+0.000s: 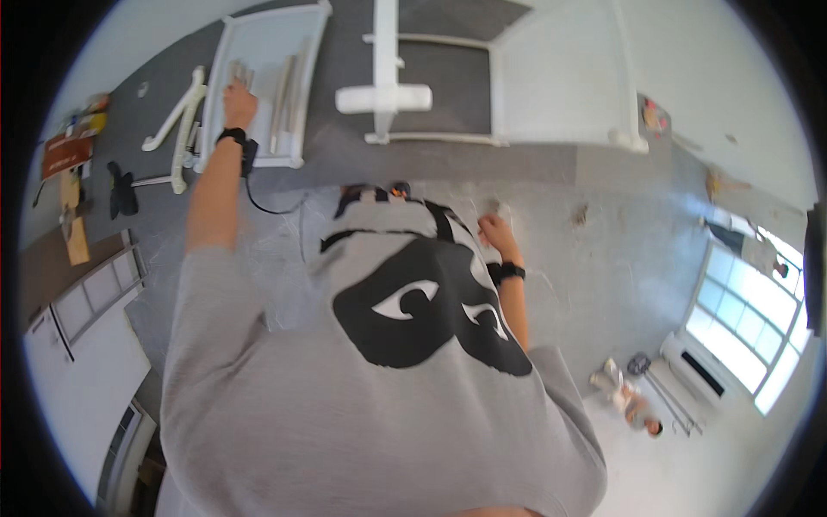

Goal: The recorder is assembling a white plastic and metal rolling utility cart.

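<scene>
My left hand [239, 107] reaches away from me over a white-framed panel [263, 47] lying on the grey surface. Its fingers close around the near end of some short pale tubes [240, 72]; blur hides how many it grips. Beside it, longer beige tubes [282, 99] rest lengthwise on the panel. Close to my right side, my right hand [496, 233] is low with curled fingers. A small whitish thing [501, 209] shows at its fingertips, too blurred to name. Both wrists wear black bands.
Right of the panel stands a white frame [385, 99] with crossbars, joined to a large white panel [560, 73]. White bent tubes [179, 129] and a black glove-like thing [122, 189] lie at left. A black cable [267, 207] trails near me. Other people [633, 403] are at far right.
</scene>
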`<act>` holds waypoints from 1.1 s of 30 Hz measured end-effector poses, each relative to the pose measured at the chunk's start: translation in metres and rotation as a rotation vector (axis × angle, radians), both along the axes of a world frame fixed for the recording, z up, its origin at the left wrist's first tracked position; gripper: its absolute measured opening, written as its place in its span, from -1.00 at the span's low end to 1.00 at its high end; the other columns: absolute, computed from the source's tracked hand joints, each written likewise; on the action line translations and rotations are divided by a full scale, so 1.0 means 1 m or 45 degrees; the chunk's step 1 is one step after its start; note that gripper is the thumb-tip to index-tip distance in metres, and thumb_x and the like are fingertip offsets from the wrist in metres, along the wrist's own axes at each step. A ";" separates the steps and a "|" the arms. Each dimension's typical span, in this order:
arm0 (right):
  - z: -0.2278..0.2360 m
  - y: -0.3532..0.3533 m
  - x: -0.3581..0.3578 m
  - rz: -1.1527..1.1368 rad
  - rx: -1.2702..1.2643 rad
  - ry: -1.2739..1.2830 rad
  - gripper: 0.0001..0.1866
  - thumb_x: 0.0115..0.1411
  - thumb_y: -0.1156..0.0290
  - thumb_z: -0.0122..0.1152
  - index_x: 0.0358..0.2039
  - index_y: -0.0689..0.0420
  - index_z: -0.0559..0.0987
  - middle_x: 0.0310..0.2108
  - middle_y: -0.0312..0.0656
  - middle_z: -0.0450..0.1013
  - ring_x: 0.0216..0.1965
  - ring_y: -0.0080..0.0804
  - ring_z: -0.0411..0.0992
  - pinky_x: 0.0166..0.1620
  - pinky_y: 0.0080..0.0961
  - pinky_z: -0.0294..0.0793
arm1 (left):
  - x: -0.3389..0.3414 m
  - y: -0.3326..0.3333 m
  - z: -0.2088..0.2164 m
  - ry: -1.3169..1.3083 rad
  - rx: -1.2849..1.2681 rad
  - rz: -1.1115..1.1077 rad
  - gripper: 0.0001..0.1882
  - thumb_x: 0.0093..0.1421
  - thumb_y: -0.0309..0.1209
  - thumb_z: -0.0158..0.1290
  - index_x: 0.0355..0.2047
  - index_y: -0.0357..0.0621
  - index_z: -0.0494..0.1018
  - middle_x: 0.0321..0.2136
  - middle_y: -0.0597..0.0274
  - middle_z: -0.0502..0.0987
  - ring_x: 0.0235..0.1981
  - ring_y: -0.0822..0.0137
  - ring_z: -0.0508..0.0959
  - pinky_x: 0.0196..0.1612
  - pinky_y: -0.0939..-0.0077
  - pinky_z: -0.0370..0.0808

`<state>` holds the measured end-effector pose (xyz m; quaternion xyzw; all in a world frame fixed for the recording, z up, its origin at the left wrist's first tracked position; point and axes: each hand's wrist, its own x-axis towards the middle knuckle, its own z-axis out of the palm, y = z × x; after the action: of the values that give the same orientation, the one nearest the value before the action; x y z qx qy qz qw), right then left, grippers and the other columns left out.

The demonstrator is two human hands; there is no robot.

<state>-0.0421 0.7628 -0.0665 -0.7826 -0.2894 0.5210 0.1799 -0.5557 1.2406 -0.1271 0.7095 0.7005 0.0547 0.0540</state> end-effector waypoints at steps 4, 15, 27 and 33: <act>0.008 0.018 -0.012 -0.056 0.041 -0.063 -0.68 0.15 0.31 0.08 -0.24 0.33 0.58 -0.53 -0.05 0.53 -0.58 -0.38 0.49 -0.47 -0.44 0.46 | 0.024 -0.026 0.017 -0.220 0.439 -0.129 -0.51 0.12 -0.47 -0.04 0.09 -0.31 0.29 -0.12 -0.27 0.43 -0.05 -0.22 0.42 0.00 -0.01 0.37; -0.031 0.174 -0.060 0.791 0.708 -0.928 -0.38 0.01 0.27 0.31 0.12 -0.02 0.39 0.10 -0.11 0.27 0.18 -0.07 0.17 0.18 -0.07 0.13 | 0.078 -0.308 0.073 -0.843 -0.162 -0.010 -0.62 0.22 -0.46 -0.11 0.06 0.01 0.37 -0.32 -0.02 0.55 -0.32 -0.06 0.55 -0.26 0.08 0.47; -0.063 0.216 -0.041 1.052 0.529 -0.988 -0.68 0.03 0.20 0.32 -0.18 -0.07 0.55 -0.19 -0.22 0.50 -0.05 -0.10 0.41 -0.01 -0.07 0.32 | 0.064 -0.315 0.054 -0.900 -0.209 0.410 -0.63 0.16 -0.41 -0.02 0.00 -0.19 0.37 -0.24 -0.13 0.52 -0.14 -0.09 0.50 -0.14 0.11 0.45; -0.060 0.221 -0.033 1.089 0.580 -0.734 -0.66 0.02 0.18 0.36 -0.19 0.01 0.58 -0.27 -0.18 0.52 -0.14 -0.11 0.45 -0.10 -0.14 0.40 | 0.054 -0.224 0.030 -0.442 0.232 0.451 -0.57 0.14 -0.42 0.04 0.06 -0.13 0.36 -0.09 -0.01 0.40 -0.10 -0.04 0.45 -0.05 0.08 0.39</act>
<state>-0.0753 0.9836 -0.1263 -0.6477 -0.7235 0.2369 0.0306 -0.5015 1.0165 -0.0971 0.5579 0.7862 0.2469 0.0989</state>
